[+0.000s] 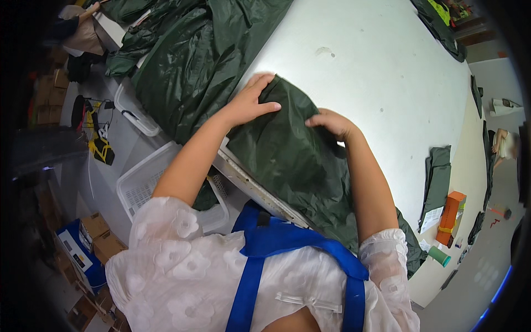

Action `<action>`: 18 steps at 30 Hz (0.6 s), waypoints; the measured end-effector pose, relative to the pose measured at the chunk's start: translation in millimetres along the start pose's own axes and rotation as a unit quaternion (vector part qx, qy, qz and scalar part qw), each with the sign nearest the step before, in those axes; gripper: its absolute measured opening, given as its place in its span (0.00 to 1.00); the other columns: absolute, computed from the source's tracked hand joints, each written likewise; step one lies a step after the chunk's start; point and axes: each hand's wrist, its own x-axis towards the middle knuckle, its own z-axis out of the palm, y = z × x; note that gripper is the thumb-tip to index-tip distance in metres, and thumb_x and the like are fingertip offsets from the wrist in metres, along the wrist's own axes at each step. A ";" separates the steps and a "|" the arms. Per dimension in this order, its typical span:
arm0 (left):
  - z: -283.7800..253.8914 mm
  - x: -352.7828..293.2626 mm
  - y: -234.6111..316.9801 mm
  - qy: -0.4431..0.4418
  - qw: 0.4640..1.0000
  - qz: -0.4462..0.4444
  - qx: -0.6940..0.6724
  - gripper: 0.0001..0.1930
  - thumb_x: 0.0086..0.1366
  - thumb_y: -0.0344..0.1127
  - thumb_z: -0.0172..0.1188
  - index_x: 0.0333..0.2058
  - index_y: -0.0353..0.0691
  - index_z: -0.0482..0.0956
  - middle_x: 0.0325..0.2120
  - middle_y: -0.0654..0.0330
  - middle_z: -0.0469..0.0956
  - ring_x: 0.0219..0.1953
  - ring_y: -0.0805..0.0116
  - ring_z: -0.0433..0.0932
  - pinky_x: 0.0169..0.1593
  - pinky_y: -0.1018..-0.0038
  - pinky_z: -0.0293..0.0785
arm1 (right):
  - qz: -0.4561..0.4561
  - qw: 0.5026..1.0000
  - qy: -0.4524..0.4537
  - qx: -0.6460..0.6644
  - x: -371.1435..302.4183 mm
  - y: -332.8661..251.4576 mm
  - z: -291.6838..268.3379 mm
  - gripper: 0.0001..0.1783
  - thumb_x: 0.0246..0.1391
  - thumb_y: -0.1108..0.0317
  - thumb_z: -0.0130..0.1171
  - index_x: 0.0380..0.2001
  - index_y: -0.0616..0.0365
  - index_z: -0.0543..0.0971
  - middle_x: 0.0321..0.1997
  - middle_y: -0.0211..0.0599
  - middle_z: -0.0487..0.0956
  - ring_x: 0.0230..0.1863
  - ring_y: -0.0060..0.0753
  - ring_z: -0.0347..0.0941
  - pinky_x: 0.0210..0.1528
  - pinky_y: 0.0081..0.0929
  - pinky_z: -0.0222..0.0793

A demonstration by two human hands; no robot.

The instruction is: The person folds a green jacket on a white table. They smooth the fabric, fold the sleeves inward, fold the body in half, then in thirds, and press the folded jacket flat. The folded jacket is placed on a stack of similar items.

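A dark green, slightly shiny piece of fabric [287, 149] lies in front of me over the near edge of a white table [376, 72]. It has a curved far edge and hangs down toward my body. My left hand [248, 104] touches its far left corner, thumb stretched across the cloth and fingers spread away from it. Along the right edge, my right hand [333, 124] is closed with its fingertips on the fabric. The undersides of both hands are hidden.
Left lies a large heap of green fabric [193, 66], with white plastic baskets [133, 188] below. At right are folded green fabric [438, 177], an orange box [451, 218] and a green thread spool [440, 256]. Cardboard boxes [99, 238] stand lower left. Other people are partly visible.
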 end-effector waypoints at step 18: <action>-12.4 14.2 -4.8 -0.224 0.902 -0.311 -0.200 0.46 0.55 0.23 0.58 0.68 0.48 0.41 0.62 0.54 0.58 0.59 0.64 0.62 0.61 0.72 0.58 | -0.008 0.815 0.443 -0.374 -90.1 142.8 -47.0 0.23 0.59 0.47 0.48 0.37 0.57 0.77 0.31 0.50 0.79 0.36 0.53 0.76 0.40 0.41 0.69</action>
